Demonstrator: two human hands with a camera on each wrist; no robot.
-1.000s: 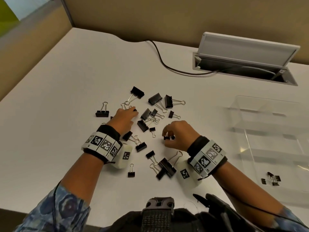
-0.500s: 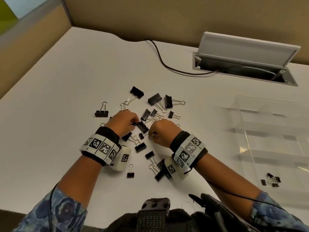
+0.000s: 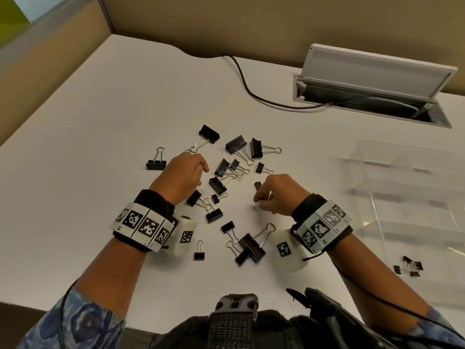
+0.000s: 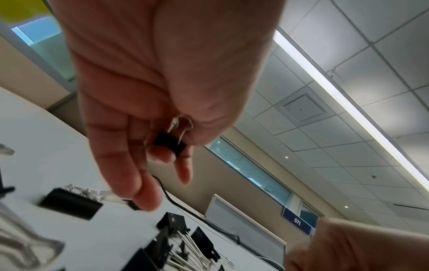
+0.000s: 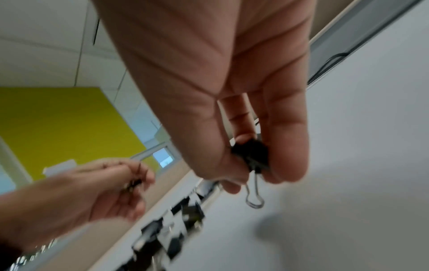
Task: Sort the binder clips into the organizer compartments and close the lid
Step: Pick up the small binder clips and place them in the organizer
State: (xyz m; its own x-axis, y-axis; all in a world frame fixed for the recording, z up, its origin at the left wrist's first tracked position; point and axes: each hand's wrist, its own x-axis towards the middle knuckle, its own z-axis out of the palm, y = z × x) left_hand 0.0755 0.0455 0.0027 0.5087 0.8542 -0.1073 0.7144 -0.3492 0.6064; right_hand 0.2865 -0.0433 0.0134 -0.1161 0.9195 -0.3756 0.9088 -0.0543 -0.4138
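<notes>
Left hand (image 3: 185, 172): fingers curled, pinching 1 small black binder clip with silver wire handles (image 4: 170, 142) between thumb and fingertips; it hovers over the left side of the scattered pile of black binder clips (image 3: 221, 182).
Right hand (image 3: 275, 193): thumb and fingers clenched on another small black binder clip, its wire loop hanging down (image 5: 252, 155); it sits at the right edge of the pile, between the pile and the organizer.
Pile: clips of several sizes lie loose on the white table (image 3: 100, 122), some overlapping; 1 black clip standing on its jaw edge (image 3: 156, 163) lies left of the pile, just beside the left hand.
Organizer: clear plastic box with dividers (image 3: 407, 197), right of the pile, well apart from it; its lid cannot be made out.
Sorted clips: a small cluster of black clips (image 3: 409, 267) lies in the organizer's nearest compartment.
Far side: an open grey cable hatch (image 3: 372, 96) with a black cord (image 3: 251, 89) running toward the pile's far side.
</notes>
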